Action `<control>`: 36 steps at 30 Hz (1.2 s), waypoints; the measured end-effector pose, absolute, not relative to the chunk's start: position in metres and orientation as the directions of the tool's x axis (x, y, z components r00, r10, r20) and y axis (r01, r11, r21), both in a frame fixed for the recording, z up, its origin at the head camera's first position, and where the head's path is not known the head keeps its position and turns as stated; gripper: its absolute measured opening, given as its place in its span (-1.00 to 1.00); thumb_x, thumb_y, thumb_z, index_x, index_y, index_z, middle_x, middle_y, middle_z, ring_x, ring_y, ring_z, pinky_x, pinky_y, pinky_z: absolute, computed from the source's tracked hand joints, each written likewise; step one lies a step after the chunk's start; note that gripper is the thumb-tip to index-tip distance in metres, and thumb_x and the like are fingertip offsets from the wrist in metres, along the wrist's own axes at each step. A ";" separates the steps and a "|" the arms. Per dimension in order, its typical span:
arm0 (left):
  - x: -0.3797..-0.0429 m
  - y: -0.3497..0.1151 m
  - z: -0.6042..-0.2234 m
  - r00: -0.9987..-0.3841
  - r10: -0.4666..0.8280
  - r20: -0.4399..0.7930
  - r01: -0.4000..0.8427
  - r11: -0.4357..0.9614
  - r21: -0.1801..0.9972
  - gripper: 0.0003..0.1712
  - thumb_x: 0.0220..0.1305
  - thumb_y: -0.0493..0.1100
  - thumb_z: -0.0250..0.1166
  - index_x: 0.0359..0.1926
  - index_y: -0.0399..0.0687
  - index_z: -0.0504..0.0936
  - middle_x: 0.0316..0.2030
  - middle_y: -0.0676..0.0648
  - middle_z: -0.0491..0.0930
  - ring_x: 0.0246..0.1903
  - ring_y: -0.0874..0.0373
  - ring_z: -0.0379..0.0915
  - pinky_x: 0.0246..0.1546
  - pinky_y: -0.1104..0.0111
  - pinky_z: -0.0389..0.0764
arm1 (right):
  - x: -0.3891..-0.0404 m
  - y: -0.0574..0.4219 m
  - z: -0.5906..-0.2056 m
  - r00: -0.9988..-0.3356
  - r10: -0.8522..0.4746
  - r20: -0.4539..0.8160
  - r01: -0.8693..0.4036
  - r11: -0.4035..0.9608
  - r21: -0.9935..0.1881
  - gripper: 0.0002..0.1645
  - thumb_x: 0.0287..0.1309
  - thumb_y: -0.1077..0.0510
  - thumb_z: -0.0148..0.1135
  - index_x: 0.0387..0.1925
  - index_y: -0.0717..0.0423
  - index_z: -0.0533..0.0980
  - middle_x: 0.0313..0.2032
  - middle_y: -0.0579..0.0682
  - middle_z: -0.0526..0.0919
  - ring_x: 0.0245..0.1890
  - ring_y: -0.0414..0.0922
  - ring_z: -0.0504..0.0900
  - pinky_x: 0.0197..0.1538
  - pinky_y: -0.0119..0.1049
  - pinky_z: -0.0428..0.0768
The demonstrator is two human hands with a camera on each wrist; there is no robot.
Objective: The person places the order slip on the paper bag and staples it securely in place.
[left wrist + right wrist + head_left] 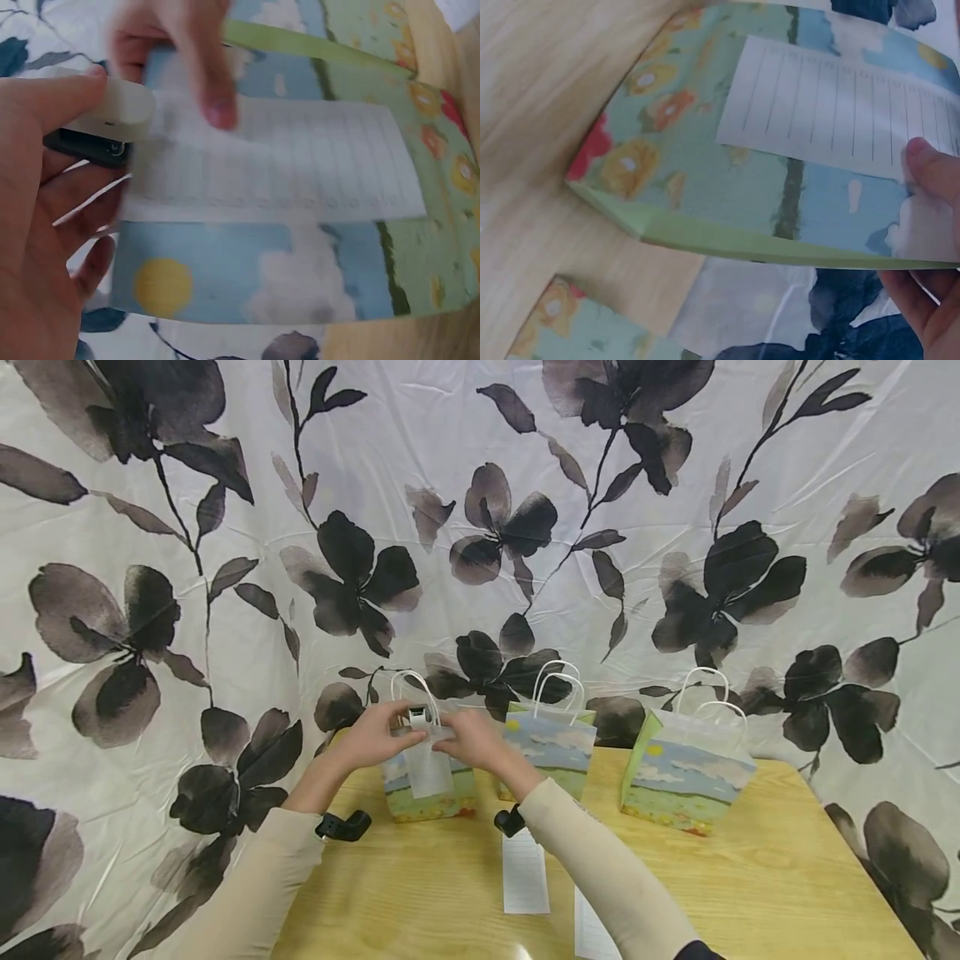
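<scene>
In the head view my left hand [372, 737] holds a small white and black stapler [418, 717] at the top edge of the leftmost paper gift bag [397, 803]. The left wrist view shows the stapler [116, 112] between thumb and fingers, beside the top end of a lined paper slip [300, 157]. That slip lies flat against the bag's printed front. My right hand [477, 739] pinches the slip and the bag wall together, thumb on the slip [817, 105], fingers behind the bag. Whether the stapler's jaws are around the paper cannot be made out.
Two similar gift bags, a middle one [555, 747] and a right one [682, 777], stand upright on the wooden table [405, 885]. Two lined slips, one [525, 877] near my right forearm and another [592, 931] partly under it, lie in front. A floral cloth [525, 435] hangs behind.
</scene>
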State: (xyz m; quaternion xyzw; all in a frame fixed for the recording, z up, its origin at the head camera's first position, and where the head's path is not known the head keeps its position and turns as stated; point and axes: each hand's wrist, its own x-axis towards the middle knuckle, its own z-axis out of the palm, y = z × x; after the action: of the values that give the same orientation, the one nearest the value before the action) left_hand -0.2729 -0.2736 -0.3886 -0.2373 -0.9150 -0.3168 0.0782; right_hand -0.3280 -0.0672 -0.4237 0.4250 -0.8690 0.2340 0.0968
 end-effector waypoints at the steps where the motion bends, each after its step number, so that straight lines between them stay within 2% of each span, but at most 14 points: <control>1: -0.271 -0.274 -0.386 -0.880 0.368 0.301 0.475 0.684 0.554 -0.49 0.25 -0.03 0.37 0.13 -0.23 0.56 -0.11 -0.14 0.61 -0.22 -0.03 0.54 -0.27 0.11 0.54 | -0.328 -0.067 -0.423 -0.620 -0.690 0.373 -0.784 0.535 -0.314 -0.56 0.07 -0.02 0.46 -0.01 0.02 0.63 -0.25 -0.07 0.72 -0.29 -0.14 0.67 -0.23 -0.28 0.58; 6: -0.257 -0.278 -0.372 -0.907 0.264 0.328 0.413 0.705 0.577 -0.29 0.25 0.08 0.36 0.27 -0.26 0.44 0.14 -0.28 0.49 0.04 -0.22 0.45 -0.04 -0.09 0.48 | -0.329 -0.068 -0.424 -0.647 -0.658 0.385 -0.762 0.564 -0.318 -0.59 0.04 -0.08 0.48 -0.10 -0.01 0.65 -0.30 -0.11 0.72 -0.33 -0.18 0.66 -0.26 -0.32 0.56; 10: -0.242 -0.278 -0.369 -0.912 0.196 0.361 0.393 0.671 0.629 -0.30 0.21 0.08 0.39 0.27 -0.15 0.46 0.12 -0.25 0.49 0.05 -0.23 0.44 -0.03 -0.11 0.46 | -0.328 -0.064 -0.424 -0.667 -0.623 0.409 -0.745 0.576 -0.337 -0.58 -0.01 -0.11 0.50 -0.16 -0.01 0.64 -0.31 -0.15 0.69 -0.34 -0.21 0.64 -0.30 -0.32 0.55; 17: -0.213 -0.279 -0.383 -0.908 0.158 0.387 0.394 0.631 0.668 -0.33 0.17 0.07 0.43 0.23 -0.13 0.51 0.17 -0.22 0.48 0.02 -0.21 0.45 -0.10 -0.07 0.50 | -0.315 -0.059 -0.418 -0.702 -0.600 0.384 -0.711 0.626 -0.322 -0.36 0.05 -0.19 0.43 0.11 0.02 0.55 0.02 -0.09 0.63 -0.07 -0.13 0.62 -0.15 -0.22 0.59; 21: -0.204 -0.277 -0.390 -0.900 0.152 0.409 0.411 0.613 0.675 -0.41 0.17 -0.01 0.45 0.18 -0.13 0.55 0.11 -0.19 0.52 0.00 -0.14 0.44 -0.09 -0.07 0.48 | -0.306 -0.052 -0.409 -0.687 -0.562 0.460 -0.707 0.663 -0.246 -0.29 0.08 -0.24 0.39 0.16 0.04 0.50 0.07 -0.06 0.60 0.00 -0.11 0.59 -0.09 -0.21 0.58; 24: -0.197 -0.277 -0.397 -0.894 0.157 0.419 0.425 0.591 0.685 -0.44 0.18 -0.09 0.44 0.18 -0.15 0.55 0.09 -0.17 0.52 0.05 -0.12 0.41 -0.04 -0.06 0.42 | -0.296 -0.042 -0.403 -0.666 -0.533 0.522 -0.708 0.672 -0.216 -0.34 0.10 -0.24 0.36 0.12 0.04 0.53 0.02 -0.07 0.62 -0.03 -0.12 0.60 -0.15 -0.21 0.59; 28: -0.188 -0.276 -0.404 -0.897 0.157 0.414 0.425 0.572 0.702 -0.46 0.20 -0.14 0.42 0.18 -0.16 0.54 0.10 -0.15 0.53 0.10 -0.09 0.38 0.00 -0.02 0.39 | -0.283 -0.021 -0.399 -0.646 -0.540 0.539 -0.732 0.637 -0.240 -0.48 0.18 -0.17 0.33 0.05 0.04 0.57 -0.04 -0.06 0.63 -0.15 -0.13 0.63 -0.22 -0.23 0.59; 33: -0.179 -0.274 -0.412 -0.901 0.133 0.414 0.408 0.588 0.699 -0.44 0.19 -0.19 0.43 0.19 -0.27 0.52 0.09 -0.20 0.52 0.03 -0.04 0.43 -0.04 0.03 0.44 | -0.267 0.008 -0.403 -0.662 -0.558 0.500 -0.746 0.553 -0.371 -0.65 0.20 0.00 0.36 -0.03 0.06 0.61 -0.10 -0.04 0.68 -0.27 -0.15 0.66 -0.24 -0.29 0.57; 36: -0.176 -0.275 -0.421 -0.900 0.122 0.418 0.409 0.570 0.713 -0.42 0.18 -0.23 0.43 0.21 -0.28 0.51 0.04 -0.14 0.56 -0.06 0.12 0.48 -0.06 0.15 0.47 | -0.257 0.025 -0.409 -0.681 -0.578 0.449 -0.730 0.497 -0.468 -0.73 0.21 0.07 0.35 -0.09 0.08 0.64 -0.15 -0.04 0.70 -0.32 -0.17 0.67 -0.23 -0.34 0.57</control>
State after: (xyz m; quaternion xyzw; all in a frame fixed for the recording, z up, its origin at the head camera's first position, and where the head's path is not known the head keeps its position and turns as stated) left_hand -0.1760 -0.2749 -0.4209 -0.1525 -0.8708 -0.4379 0.1634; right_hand -0.2572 0.0254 -0.4093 0.3815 -0.8573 0.3253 0.1173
